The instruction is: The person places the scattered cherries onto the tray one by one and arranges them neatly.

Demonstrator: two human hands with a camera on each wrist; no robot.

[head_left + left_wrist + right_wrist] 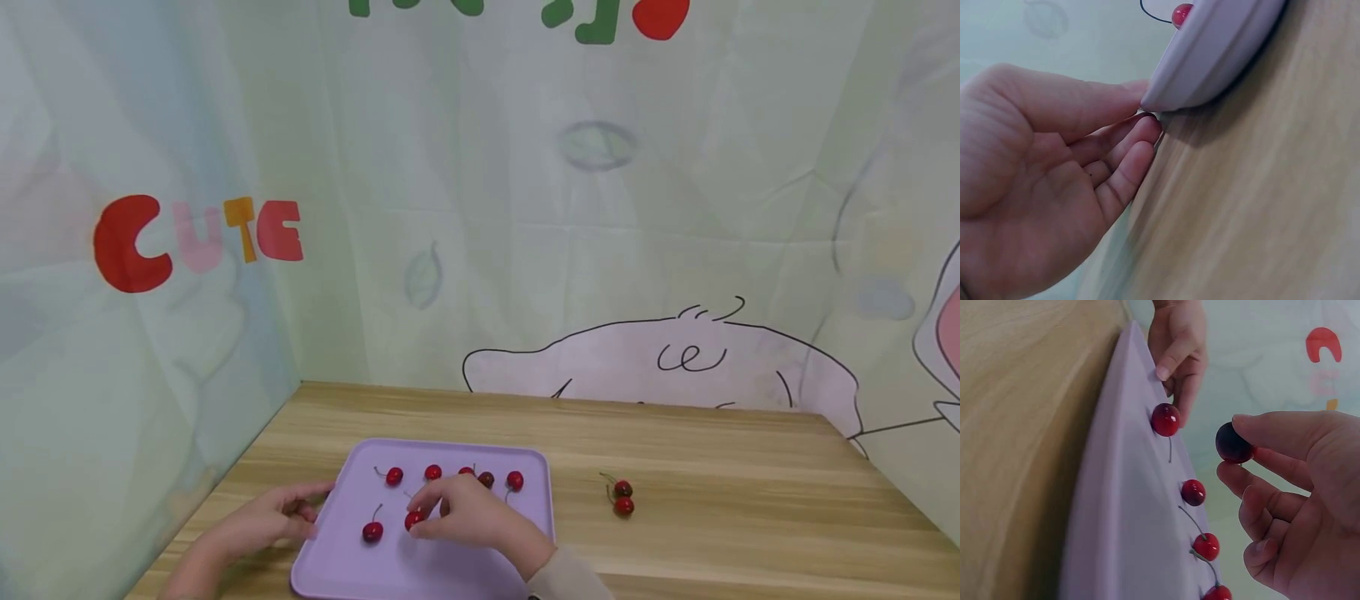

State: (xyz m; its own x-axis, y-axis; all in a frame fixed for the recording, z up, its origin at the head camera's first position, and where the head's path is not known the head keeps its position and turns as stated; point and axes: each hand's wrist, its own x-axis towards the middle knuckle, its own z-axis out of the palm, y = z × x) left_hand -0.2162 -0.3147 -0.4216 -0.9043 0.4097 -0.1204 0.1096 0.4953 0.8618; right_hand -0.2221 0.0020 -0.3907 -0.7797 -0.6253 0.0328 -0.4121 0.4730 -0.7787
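Observation:
My right hand (468,517) pinches a dark red cherry (1234,444) between thumb and fingers, above the lilac tray (337,575). In the right wrist view that cherry is held off the tray's surface. At the tray's left edge, my left hand (258,525) grips the rim, its thumb on the edge and fingers curled close below, as the left wrist view shows. On the tray lie a stemmed cherry (372,532) at the left and several more along the far side, including one cherry (393,476) and another cherry (515,480). My right hand partly hides the tray's middle.
Right of the tray, two cherries (623,497) with stems lie together on the wooden table (712,533). A printed cloth (480,233) with letters and cartoon drawings hangs behind the table and along its left side.

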